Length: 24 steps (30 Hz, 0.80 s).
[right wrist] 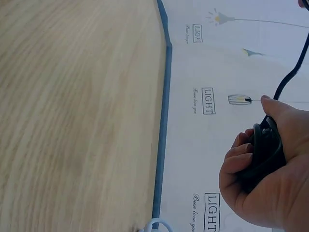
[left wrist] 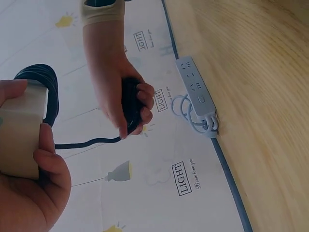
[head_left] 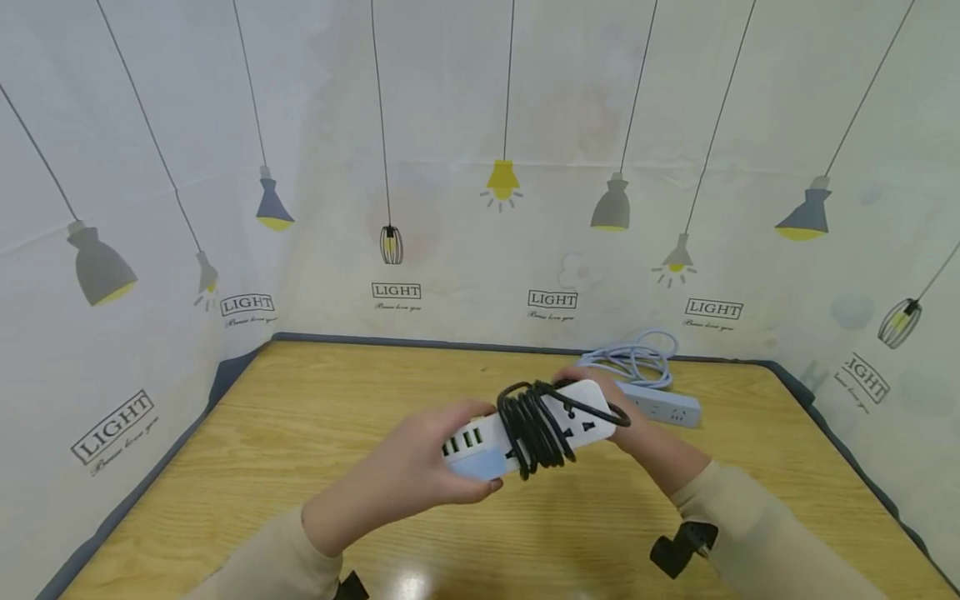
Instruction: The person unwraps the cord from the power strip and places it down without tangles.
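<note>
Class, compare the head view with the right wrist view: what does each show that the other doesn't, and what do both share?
Head view only: the white power strip and the sockets of the pale blue power strip.
Right wrist view only: the right hand with its fingers curled round a black bundle.
Both: black cord, some pale blue cord, the wooden table and the LIGHT-printed backdrop.

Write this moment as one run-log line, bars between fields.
left hand: holds white power strip | right hand: grips bunched black cord | cord: also wound round strip | table: another power strip, pale coiled cord
</note>
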### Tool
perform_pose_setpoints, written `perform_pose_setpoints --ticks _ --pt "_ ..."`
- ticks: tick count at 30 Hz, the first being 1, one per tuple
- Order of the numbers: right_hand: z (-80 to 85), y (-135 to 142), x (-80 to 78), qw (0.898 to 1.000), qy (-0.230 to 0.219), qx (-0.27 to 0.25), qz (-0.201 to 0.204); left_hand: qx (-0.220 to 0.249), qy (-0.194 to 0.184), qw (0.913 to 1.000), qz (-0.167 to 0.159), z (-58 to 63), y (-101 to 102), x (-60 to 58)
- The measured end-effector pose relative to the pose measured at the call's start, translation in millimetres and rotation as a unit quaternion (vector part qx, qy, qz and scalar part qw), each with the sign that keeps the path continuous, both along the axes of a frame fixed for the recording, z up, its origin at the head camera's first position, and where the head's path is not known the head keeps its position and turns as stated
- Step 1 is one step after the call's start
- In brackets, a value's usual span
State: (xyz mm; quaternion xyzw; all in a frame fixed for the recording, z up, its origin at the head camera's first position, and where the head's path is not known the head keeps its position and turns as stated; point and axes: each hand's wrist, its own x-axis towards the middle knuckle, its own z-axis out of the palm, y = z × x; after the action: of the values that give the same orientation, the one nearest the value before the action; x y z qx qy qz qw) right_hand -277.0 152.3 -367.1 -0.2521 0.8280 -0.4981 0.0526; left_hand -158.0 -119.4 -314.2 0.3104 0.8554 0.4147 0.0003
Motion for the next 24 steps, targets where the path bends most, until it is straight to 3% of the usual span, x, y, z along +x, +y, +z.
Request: perform_pose_setpoints --ticks 1,4,9,14,18,24 --pt "6.4 0.1 3.3 0.995 0.032 0.074 -0.057 -0.003 -0.004 1.0000 -0.005 -0.9 0.5 0.5" --pt "22.7 -0.8 8.5 0.986 -0.025 0.119 -0.117 -0.021 -0.003 0.9995 -0.022 -4.3 2.0 0.9" --pt "38.0 2.2 9.7 0.980 -0.060 0.095 -0.164 -0.066 0.015 0.9968 -0.041 -10.9 4.2 1.6" --pt "49.4 6.3 6.8 0.979 -0.045 0.074 -0.182 -0.129 0.049 0.9875 -0.075 -18.0 9.0 -0.1" --pt "58.0 7.9 8.6 0.971 -0.028 0.083 -0.221 -0.173 0.086 0.9762 -0.099 -26.6 14.5 0.4" --pt "65.2 7.4 14.6 0.969 0.006 0.051 -0.241 -0.209 0.075 0.9693 -0.105 -35.6 20.5 0.0"
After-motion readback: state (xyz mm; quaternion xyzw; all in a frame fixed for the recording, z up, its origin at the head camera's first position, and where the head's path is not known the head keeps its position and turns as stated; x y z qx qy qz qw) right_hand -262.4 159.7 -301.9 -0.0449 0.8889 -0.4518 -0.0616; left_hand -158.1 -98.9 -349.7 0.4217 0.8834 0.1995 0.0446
